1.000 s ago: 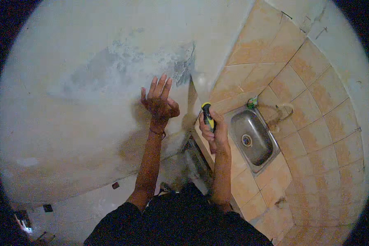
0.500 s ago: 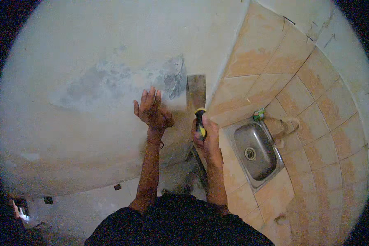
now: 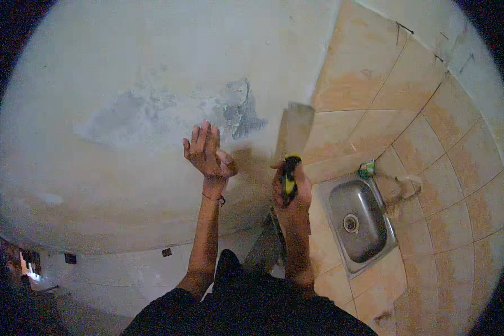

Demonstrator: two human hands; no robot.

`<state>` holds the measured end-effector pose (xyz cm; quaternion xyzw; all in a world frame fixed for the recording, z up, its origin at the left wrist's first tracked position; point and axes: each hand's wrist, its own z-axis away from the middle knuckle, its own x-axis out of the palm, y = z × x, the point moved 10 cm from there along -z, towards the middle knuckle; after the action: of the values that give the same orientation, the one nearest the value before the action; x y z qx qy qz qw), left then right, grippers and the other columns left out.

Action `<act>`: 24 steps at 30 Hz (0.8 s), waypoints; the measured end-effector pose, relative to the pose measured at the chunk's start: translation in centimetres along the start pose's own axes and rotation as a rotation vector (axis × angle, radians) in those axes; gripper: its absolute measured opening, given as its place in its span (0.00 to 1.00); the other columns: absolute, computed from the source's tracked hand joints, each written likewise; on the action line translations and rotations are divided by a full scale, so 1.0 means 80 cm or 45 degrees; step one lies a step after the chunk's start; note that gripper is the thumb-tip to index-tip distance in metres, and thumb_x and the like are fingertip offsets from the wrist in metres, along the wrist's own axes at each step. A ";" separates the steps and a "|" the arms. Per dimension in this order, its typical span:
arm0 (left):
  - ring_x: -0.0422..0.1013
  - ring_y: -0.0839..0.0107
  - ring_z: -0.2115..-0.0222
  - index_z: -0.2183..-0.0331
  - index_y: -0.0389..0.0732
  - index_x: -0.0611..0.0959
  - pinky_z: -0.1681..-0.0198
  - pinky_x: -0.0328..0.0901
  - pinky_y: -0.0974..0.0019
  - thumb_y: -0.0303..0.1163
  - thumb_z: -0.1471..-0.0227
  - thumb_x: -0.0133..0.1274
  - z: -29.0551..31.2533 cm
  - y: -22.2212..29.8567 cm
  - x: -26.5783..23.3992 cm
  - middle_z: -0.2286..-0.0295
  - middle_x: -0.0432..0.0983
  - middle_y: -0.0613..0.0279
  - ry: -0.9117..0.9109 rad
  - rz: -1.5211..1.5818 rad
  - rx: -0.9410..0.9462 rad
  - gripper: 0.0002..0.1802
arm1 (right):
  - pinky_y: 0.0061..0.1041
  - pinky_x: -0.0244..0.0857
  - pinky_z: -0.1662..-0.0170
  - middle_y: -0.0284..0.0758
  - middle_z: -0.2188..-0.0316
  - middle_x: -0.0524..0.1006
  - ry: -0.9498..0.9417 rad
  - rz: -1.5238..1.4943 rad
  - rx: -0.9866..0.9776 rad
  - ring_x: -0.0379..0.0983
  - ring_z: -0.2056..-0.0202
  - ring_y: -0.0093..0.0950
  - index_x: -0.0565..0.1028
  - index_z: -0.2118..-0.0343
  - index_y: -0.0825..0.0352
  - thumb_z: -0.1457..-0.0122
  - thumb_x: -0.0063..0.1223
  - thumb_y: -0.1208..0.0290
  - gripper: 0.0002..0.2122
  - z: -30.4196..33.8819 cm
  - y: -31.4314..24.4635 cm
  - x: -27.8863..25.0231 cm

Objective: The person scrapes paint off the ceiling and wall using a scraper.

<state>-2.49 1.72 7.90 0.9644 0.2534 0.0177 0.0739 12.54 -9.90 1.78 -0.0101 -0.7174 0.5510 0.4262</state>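
Observation:
A wide-bladed scraper (image 3: 294,131) with a black and yellow handle is gripped in my right hand (image 3: 294,196). Its blade points up, just right of a grey bare patch (image 3: 245,115) on the pale wall (image 3: 123,185), and looks blurred. I cannot tell whether the blade touches the wall or the tile edge. My left hand (image 3: 207,157) is open with fingers spread, in front of or against the wall below the rough, peeled area. It holds nothing, and a thin dark band circles the wrist.
Orange and cream tiles (image 3: 375,84) cover the wall to the right. A steel sink (image 3: 358,224) is set in a tiled counter (image 3: 333,280), with a small green packet (image 3: 367,168) at its far corner. White floor tiles (image 3: 117,274) lie at lower left.
My right hand has moved the scraper right, away from the peeled patch, and its blade now tilts rightward. More grey shows at the patch's right edge. My left hand stays nearly in place.

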 end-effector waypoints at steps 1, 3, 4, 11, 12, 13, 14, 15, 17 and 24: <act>0.60 0.58 0.44 0.52 0.41 0.76 0.37 0.41 0.48 0.39 0.42 0.33 0.000 0.000 -0.002 0.49 0.70 0.55 0.031 -0.013 0.021 0.23 | 0.16 0.49 0.88 0.27 0.84 0.65 0.041 -0.131 0.000 0.57 0.89 0.16 0.71 0.61 0.68 0.36 0.40 0.52 0.20 0.008 0.001 -0.006; 0.60 0.59 0.44 0.52 0.40 0.76 0.37 0.40 0.51 0.34 0.46 0.34 0.000 0.000 -0.004 0.50 0.71 0.55 0.058 -0.026 0.049 0.23 | 0.16 0.49 0.88 0.27 0.83 0.66 -0.004 -0.146 -0.008 0.57 0.89 0.17 0.70 0.59 0.69 0.36 0.41 0.52 0.20 0.013 0.008 -0.008; 0.60 0.59 0.44 0.52 0.40 0.76 0.37 0.40 0.50 0.33 0.46 0.35 0.000 0.000 -0.007 0.50 0.71 0.55 0.076 -0.021 0.045 0.23 | 0.16 0.49 0.88 0.27 0.83 0.66 -0.035 -0.159 -0.017 0.57 0.89 0.17 0.70 0.58 0.69 0.37 0.41 0.52 0.21 0.015 0.012 -0.008; 0.61 0.60 0.45 0.52 0.39 0.76 0.37 0.40 0.50 0.33 0.48 0.36 -0.010 0.015 -0.011 0.51 0.72 0.55 0.093 -0.029 0.072 0.24 | 0.15 0.50 0.89 0.30 0.81 0.68 -0.261 0.241 -0.044 0.56 0.89 0.17 0.70 0.57 0.70 0.38 0.44 0.51 0.22 0.011 0.043 -0.018; 0.61 0.60 0.45 0.52 0.39 0.76 0.37 0.40 0.50 0.33 0.48 0.36 -0.009 0.013 -0.011 0.51 0.72 0.55 0.087 -0.027 0.077 0.24 | 0.14 0.50 0.89 0.31 0.80 0.69 -0.372 -0.002 0.131 0.56 0.89 0.17 0.69 0.57 0.71 0.38 0.44 0.52 0.22 0.020 0.051 -0.003; 0.61 0.59 0.45 0.52 0.39 0.76 0.37 0.40 0.50 0.33 0.48 0.36 -0.008 0.011 -0.009 0.51 0.72 0.55 0.073 -0.041 0.090 0.24 | 0.14 0.50 0.89 0.32 0.79 0.70 -0.481 -0.246 0.306 0.56 0.89 0.17 0.69 0.56 0.71 0.38 0.44 0.53 0.22 0.030 0.061 0.012; 0.61 0.59 0.45 0.52 0.39 0.76 0.37 0.40 0.50 0.33 0.48 0.36 -0.007 0.010 -0.008 0.51 0.72 0.54 0.059 -0.054 0.102 0.24 | 0.14 0.50 0.89 0.32 0.79 0.70 -0.478 -0.253 0.306 0.56 0.89 0.17 0.69 0.56 0.71 0.38 0.44 0.53 0.22 0.030 0.064 0.011; 0.61 0.59 0.45 0.52 0.39 0.76 0.37 0.40 0.50 0.33 0.48 0.36 -0.006 0.012 -0.005 0.51 0.72 0.54 0.052 -0.048 0.107 0.24 | 0.14 0.49 0.89 0.33 0.78 0.70 -0.455 -0.397 0.440 0.56 0.89 0.17 0.69 0.57 0.71 0.38 0.44 0.53 0.21 0.030 0.078 0.009; 0.61 0.58 0.45 0.52 0.39 0.76 0.37 0.40 0.50 0.33 0.49 0.36 -0.004 0.015 -0.004 0.51 0.71 0.54 0.098 -0.028 0.090 0.24 | 0.14 0.49 0.89 0.33 0.77 0.71 -0.425 -0.549 0.571 0.56 0.89 0.17 0.69 0.57 0.71 0.37 0.44 0.54 0.21 0.030 0.092 0.011; 0.61 0.58 0.45 0.51 0.40 0.76 0.36 0.39 0.51 0.35 0.46 0.34 -0.002 0.009 -0.003 0.50 0.71 0.54 0.046 -0.063 0.129 0.24 | 0.12 0.47 0.91 0.30 0.81 0.63 -0.540 -0.709 0.580 0.51 0.89 0.15 0.67 0.63 0.68 0.36 0.41 0.55 0.17 0.013 0.082 0.047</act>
<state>-2.34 1.03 8.19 0.9598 0.2790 0.0205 0.0208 6.51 -6.34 -1.22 0.3926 -0.6245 0.5490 0.3930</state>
